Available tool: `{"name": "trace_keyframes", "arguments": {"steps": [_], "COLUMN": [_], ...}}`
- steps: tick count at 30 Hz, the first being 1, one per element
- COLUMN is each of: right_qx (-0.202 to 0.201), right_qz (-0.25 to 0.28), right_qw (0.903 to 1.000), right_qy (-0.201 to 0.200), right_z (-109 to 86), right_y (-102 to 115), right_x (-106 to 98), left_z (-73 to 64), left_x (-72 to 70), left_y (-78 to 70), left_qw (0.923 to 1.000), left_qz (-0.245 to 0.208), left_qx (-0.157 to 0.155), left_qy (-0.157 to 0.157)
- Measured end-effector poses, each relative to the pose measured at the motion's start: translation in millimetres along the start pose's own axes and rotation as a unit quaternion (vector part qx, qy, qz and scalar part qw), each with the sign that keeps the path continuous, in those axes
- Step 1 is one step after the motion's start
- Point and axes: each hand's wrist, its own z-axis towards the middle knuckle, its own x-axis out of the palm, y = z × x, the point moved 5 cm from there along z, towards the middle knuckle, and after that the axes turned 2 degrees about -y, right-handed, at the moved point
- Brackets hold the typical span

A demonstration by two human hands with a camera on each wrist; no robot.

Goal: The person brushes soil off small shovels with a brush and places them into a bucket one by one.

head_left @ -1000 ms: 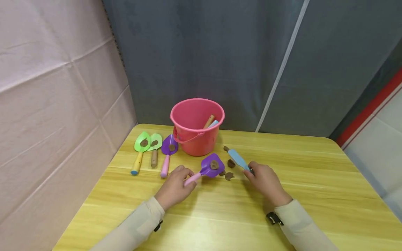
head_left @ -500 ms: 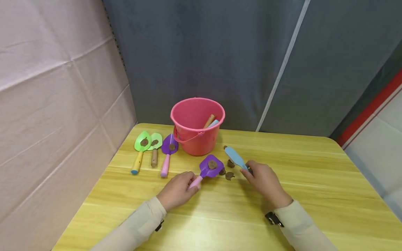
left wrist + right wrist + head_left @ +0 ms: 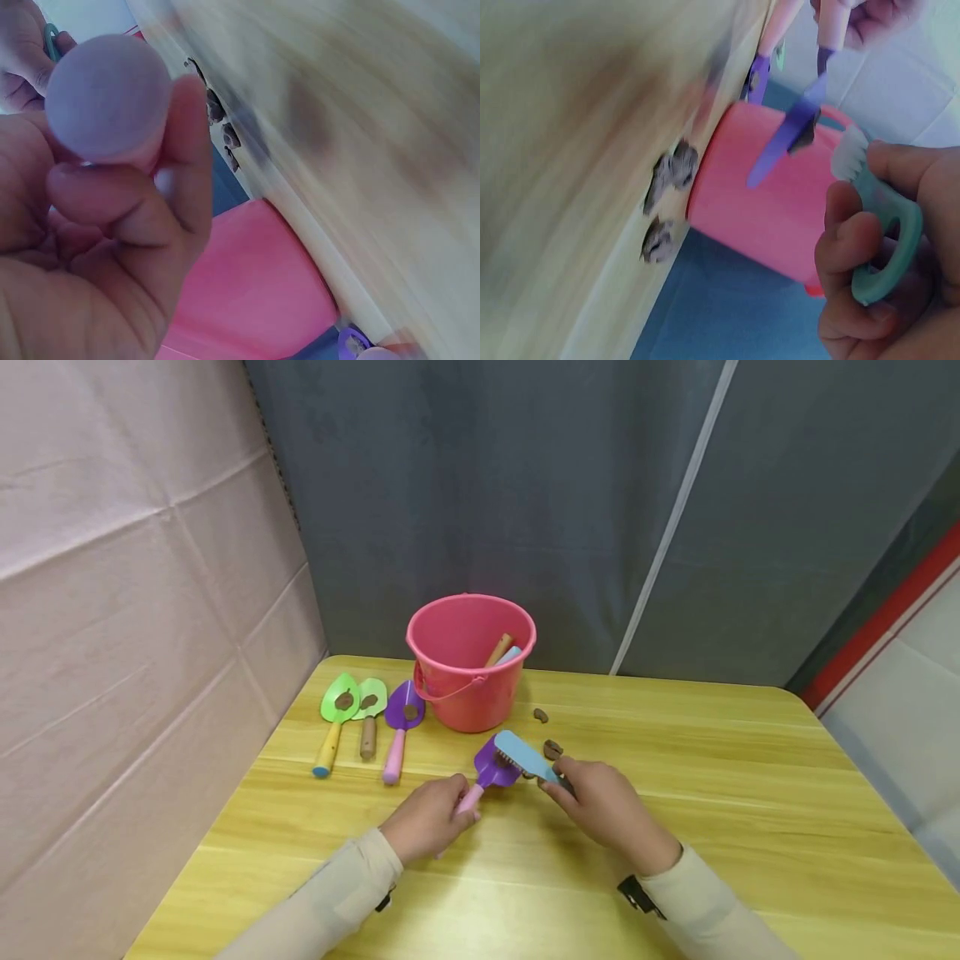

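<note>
My left hand point(image 3: 427, 817) grips the pink handle of a purple toy shovel point(image 3: 486, 762) and holds it above the table; the handle's round end faces the camera in the left wrist view. A brown lump point(image 3: 804, 135) sits on the shovel's blade. My right hand point(image 3: 609, 810) pinches a light blue brush point(image 3: 522, 753) by its handle. The brush's white bristles point(image 3: 849, 154) point down over the blade and partly hide the lump in the head view. Just right of the shovel, several brown pieces point(image 3: 552, 749) lie on the table, some partly covered by the brush.
Behind the shovel stands a pink bucket point(image 3: 471, 697) with a wooden handle point(image 3: 499, 649) and a light blue one inside. To its left lie a green shovel point(image 3: 341, 700), a pale green shovel point(image 3: 371, 697) and another purple shovel point(image 3: 405, 706), each bearing a brown piece. A grey curtain point(image 3: 480, 485) hangs behind.
My right hand has swung the brush left, from over the loose brown pieces to over the shovel's blade. The left hand has shifted slightly right and nearer me, still gripping the shovel.
</note>
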Motion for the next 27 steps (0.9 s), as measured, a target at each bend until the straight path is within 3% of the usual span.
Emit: {"name": "trace_keyframes", "arguments": {"steps": [11, 17, 27], "right_qx": [-0.056, -0.041, -0.009], "right_qz": [-0.006, -0.045, -0.056], "right_qw": [0.9980, 0.9977, 0.9980], "right_qy": [0.029, 0.031, 0.027], "right_z": [-1.2, -2.2, -1.1], "right_y": [15.5, 14.5, 2.0], "right_x": [16.2, 17.2, 19.5], "left_z": [-0.9, -1.4, -0.5], "left_x": [3.7, 4.7, 7.6], "left_y": [-3.3, -6.7, -4.3], "left_qw": [0.9998, 0.9996, 0.9997], "left_qz": [0.003, 0.000, -0.008], "left_qx": [0.010, 0.025, 0.024], "left_qy": [0.019, 0.015, 0.006]}}
